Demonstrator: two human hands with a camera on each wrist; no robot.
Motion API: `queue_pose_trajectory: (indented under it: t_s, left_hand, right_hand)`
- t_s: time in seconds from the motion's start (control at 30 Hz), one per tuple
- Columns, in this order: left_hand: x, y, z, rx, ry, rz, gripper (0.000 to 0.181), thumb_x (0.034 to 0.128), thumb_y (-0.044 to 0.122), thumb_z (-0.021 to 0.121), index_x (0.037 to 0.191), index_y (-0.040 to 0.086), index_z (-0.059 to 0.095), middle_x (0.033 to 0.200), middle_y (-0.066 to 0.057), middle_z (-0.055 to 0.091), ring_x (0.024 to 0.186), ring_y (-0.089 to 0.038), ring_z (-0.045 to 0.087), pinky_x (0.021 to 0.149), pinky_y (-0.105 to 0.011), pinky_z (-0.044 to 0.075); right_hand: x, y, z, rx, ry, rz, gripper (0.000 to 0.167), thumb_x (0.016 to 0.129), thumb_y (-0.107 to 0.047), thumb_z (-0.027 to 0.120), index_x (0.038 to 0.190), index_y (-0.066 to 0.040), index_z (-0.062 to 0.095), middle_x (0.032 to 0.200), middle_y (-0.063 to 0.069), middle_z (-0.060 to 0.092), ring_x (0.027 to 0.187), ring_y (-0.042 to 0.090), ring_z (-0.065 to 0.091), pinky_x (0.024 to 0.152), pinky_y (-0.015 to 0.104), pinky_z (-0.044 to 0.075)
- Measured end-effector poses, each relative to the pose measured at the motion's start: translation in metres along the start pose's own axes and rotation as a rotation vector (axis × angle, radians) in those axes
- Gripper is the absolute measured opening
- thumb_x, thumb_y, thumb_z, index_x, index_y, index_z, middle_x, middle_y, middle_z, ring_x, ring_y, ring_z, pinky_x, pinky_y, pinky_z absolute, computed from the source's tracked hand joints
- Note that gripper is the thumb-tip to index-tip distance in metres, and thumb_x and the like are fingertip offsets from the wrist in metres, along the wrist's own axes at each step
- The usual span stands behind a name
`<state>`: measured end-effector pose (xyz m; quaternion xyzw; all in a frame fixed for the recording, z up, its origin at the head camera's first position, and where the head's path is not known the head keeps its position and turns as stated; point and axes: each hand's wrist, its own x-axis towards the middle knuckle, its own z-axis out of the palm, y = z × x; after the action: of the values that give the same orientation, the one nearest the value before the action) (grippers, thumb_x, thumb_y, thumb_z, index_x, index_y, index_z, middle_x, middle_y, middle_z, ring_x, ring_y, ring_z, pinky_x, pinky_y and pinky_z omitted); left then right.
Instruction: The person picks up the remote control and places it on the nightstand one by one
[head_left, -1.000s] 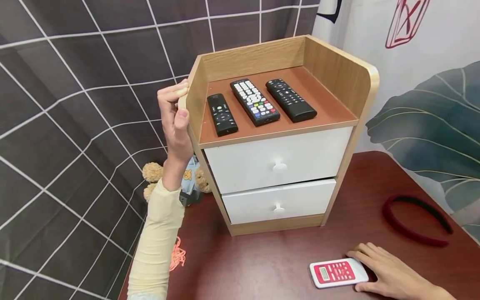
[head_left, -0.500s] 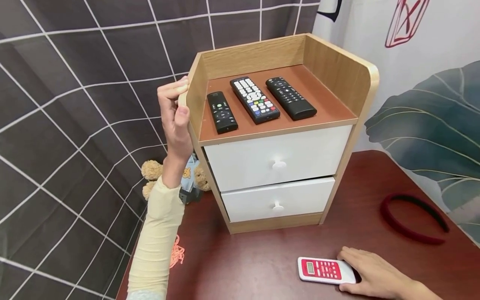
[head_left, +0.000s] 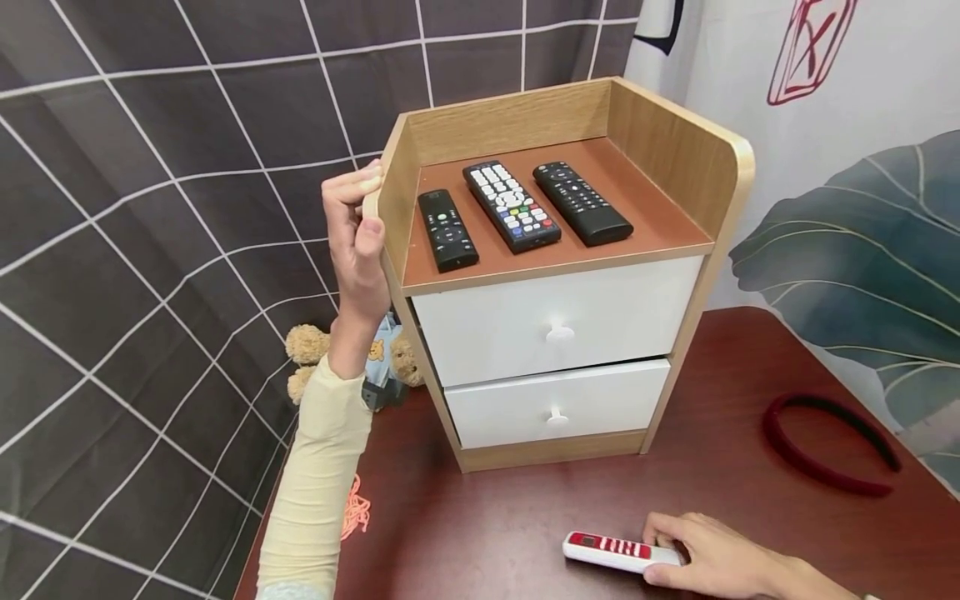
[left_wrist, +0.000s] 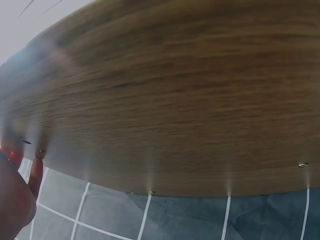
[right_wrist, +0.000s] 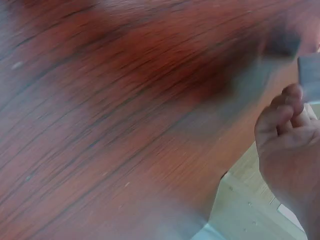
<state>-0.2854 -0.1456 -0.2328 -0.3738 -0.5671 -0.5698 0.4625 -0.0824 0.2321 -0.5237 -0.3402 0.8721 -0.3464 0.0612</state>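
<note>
My left hand (head_left: 358, 250) grips the upper edge of the left side panel of a small wooden cabinet (head_left: 675, 158), fingers over the outside and thumb at the front. In the left wrist view the wood-grain panel (left_wrist: 175, 110) fills most of the picture. At the lower right, my right hand (head_left: 705, 554) pinches one end of a white remote control with a red face and small display (head_left: 609, 552). The remote is tilted, showing its side edge. On the cabinet's top shelf lie a small black remote (head_left: 447, 232), one with white keys (head_left: 512, 208) and a black one (head_left: 582, 204).
The cabinet has two white drawers (head_left: 487, 342) with round knobs. A dark red headband (head_left: 795, 457) lies on the table (head_left: 465, 533) to the right. A plush bear (head_left: 306, 343) and orange string (head_left: 356, 510) are left of the cabinet. A grid-patterned curtain hangs behind.
My right hand has moved left with the red-faced remote and turned it from lying flat to tilted on its side. The left hand keeps its grip on the panel.
</note>
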Motion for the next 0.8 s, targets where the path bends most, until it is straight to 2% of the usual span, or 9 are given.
queue_pose_trajectory:
  t_s: [0.1,0.13,0.2,0.33,0.4,0.47,0.6,0.7,0.8]
  left_hand:
    - [-0.001,0.0,0.001,0.001,-0.007,0.001,0.071,0.0888,0.055,0.049,0.111,-0.013,0.05,0.122,-0.022,0.05,0.125,-0.028,0.053,0.109,-0.042,0.042]
    - [-0.001,0.0,0.001,0.0,-0.007,0.002,0.071,0.0887,0.054,0.049,0.111,-0.013,0.05,0.122,-0.022,0.05,0.125,-0.028,0.053,0.109,-0.042,0.043]
    - [-0.001,0.0,0.002,0.0,-0.01,0.003,0.07,0.0887,0.053,0.049,0.111,-0.013,0.05,0.122,-0.023,0.049,0.125,-0.028,0.053,0.108,-0.042,0.043]
    - [0.0,-0.001,0.002,0.001,0.0,0.009,0.07,0.0884,0.053,0.049,0.111,-0.013,0.05,0.122,-0.024,0.049,0.125,-0.029,0.053,0.109,-0.042,0.043]
    - [0.001,0.0,0.001,0.003,0.004,0.01,0.069,0.0882,0.052,0.049,0.11,-0.013,0.05,0.121,-0.024,0.049,0.125,-0.029,0.053,0.109,-0.043,0.042]
    - [0.001,0.0,0.001,0.005,0.005,0.009,0.069,0.0881,0.052,0.049,0.111,-0.013,0.05,0.122,-0.024,0.05,0.126,-0.03,0.053,0.11,-0.043,0.042]
    - [0.001,0.001,-0.001,0.007,0.002,0.006,0.069,0.088,0.052,0.049,0.111,-0.013,0.05,0.122,-0.025,0.05,0.126,-0.03,0.052,0.109,-0.042,0.042]
    - [0.0,0.0,-0.001,0.006,-0.001,0.008,0.07,0.0882,0.053,0.049,0.111,-0.013,0.05,0.122,-0.025,0.049,0.126,-0.03,0.052,0.109,-0.042,0.043]
    - [0.0,0.0,-0.001,0.001,-0.003,0.011,0.069,0.0885,0.052,0.049,0.111,-0.013,0.05,0.122,-0.025,0.049,0.126,-0.031,0.052,0.109,-0.042,0.042]
  right_hand:
    - [0.005,-0.002,0.001,0.285,-0.072,-0.044,0.007,0.095,-0.016,0.063,0.096,-0.022,0.058,0.063,-0.009,0.043,0.061,-0.017,0.034,0.048,0.011,0.028]
    - [0.007,-0.003,0.0,0.392,-0.111,-0.034,0.007,0.096,-0.011,0.059,0.096,-0.018,0.059,0.063,-0.003,0.044,0.061,-0.016,0.036,0.047,0.012,0.03]
    - [0.011,-0.006,-0.004,0.57,-0.183,0.026,0.011,0.1,-0.005,0.049,0.095,-0.011,0.058,0.065,-0.001,0.046,0.062,-0.013,0.042,0.047,0.014,0.033]
    - [0.021,-0.017,-0.02,0.747,-0.236,0.127,0.02,0.104,-0.008,0.037,0.098,-0.002,0.055,0.074,-0.006,0.05,0.061,-0.007,0.046,0.043,0.017,0.03]
    - [0.027,-0.025,-0.029,0.798,-0.24,0.141,0.024,0.105,-0.011,0.033,0.102,-0.001,0.055,0.08,-0.006,0.052,0.064,-0.006,0.047,0.042,0.016,0.027]
    - [0.033,-0.035,-0.039,0.835,-0.236,0.12,0.027,0.105,-0.012,0.029,0.106,-0.002,0.054,0.08,0.001,0.052,0.065,-0.005,0.046,0.042,0.016,0.026]
    - [0.046,-0.054,-0.059,0.861,-0.206,0.007,0.032,0.104,-0.011,0.023,0.11,-0.001,0.053,0.076,0.015,0.046,0.056,0.004,0.041,0.04,0.017,0.024]
    - [0.056,-0.067,-0.078,0.837,-0.163,-0.12,0.034,0.103,-0.009,0.02,0.112,0.002,0.051,0.072,0.019,0.042,0.048,0.02,0.034,0.036,0.021,0.023]
    - [0.061,-0.079,-0.103,0.785,-0.065,-0.142,0.035,0.104,-0.02,0.025,0.116,-0.005,0.054,0.073,0.013,0.048,0.05,0.027,0.037,0.036,0.022,0.028]
